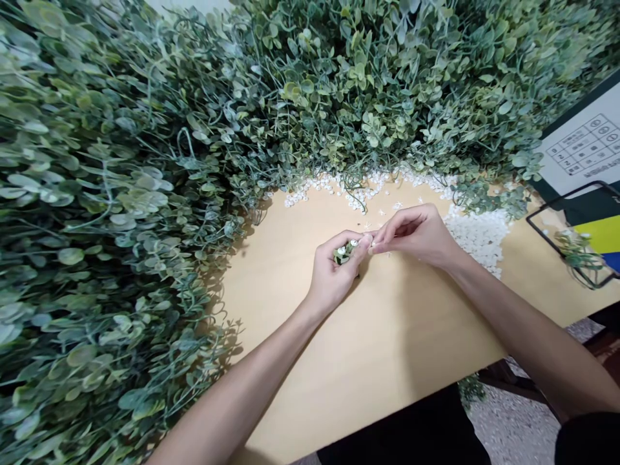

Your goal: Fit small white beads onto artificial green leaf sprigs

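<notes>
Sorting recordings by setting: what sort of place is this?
Probably an artificial-plant workshop: greenery is heaped along the table, white pieces lie piled there, and the left hand holds a sprig.

The left hand (330, 274) hides most of a leafy sprig (341, 256), and the pale piece (372, 245) pinched in the right hand (422, 236) is too small to identify. The leaf bank (121, 161) (blurred toward the left) runs past the left edge, while the right edge cuts off the printed sheet (584, 152), its smaller lettering unreadable.
</notes>
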A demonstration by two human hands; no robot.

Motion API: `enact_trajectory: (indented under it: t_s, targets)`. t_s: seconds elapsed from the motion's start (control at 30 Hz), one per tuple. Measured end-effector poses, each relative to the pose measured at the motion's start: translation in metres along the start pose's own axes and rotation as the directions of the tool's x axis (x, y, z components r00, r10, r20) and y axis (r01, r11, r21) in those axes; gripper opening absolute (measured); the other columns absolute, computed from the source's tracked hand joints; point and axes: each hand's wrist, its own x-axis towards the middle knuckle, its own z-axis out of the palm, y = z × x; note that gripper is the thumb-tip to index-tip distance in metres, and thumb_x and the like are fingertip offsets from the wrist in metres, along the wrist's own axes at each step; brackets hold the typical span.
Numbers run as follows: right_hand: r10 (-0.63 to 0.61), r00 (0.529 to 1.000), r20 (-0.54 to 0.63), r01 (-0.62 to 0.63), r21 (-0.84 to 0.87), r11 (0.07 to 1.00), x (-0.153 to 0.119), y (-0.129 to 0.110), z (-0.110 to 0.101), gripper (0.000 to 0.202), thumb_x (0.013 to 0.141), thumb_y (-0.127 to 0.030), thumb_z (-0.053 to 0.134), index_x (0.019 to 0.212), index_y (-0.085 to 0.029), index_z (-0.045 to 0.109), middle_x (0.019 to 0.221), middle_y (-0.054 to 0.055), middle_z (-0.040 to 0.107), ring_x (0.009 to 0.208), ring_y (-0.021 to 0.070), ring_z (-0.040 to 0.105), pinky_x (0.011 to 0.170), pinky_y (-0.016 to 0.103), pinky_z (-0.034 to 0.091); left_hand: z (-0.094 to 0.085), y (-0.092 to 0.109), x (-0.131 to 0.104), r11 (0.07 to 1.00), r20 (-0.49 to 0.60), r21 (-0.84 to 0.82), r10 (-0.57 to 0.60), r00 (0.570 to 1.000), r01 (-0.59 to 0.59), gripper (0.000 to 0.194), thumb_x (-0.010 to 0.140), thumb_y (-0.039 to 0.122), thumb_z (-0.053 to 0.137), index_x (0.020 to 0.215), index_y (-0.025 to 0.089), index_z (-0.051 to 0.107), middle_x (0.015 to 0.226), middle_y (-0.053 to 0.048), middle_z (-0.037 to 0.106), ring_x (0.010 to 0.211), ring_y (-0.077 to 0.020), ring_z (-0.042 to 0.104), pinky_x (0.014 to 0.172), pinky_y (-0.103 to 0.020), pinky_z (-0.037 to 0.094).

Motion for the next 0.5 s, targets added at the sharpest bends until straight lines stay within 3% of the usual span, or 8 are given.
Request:
enact_trajectory:
  t_s: [0.23,0.5]
  targets:
    - [-0.016,0.999,-0.040,0.017,0.012,1.000,0.0003,0.0008,-0.0016,0.036,0.053,-0.036,0.104,0.068,-0.020,0.076,0.081,0.005,0.082,0.080,0.0225,0.081,0.078,0.033,0.068,0.0000,-0.0010,0.0002,1.000,0.021,-0.005,0.020,1.000,-0.020,0.039,0.086,0.056,0.078,0.086,0.018,0.072,0.060,0.003,0.052,0.051,-0.0086,0.038,0.051,-0.024,0.034]
    - [-0.010,1.000,-0.010,0.009,-0.021,1.000,-0.0011,-0.0046,-0.0015,0.034,0.055,-0.037,0.104,0.068,-0.020,0.077,0.081,0.006,0.082,0.083,0.0255,0.082,0.081,0.035,0.069,0.0014,0.0020,-0.0009,0.999,0.009,0.044,0.013,1.000,-0.013,0.042,0.084,0.060,0.077,0.085,0.019,0.073,0.051,0.004,0.046,0.058,-0.0155,0.053,0.059,-0.027,0.044]
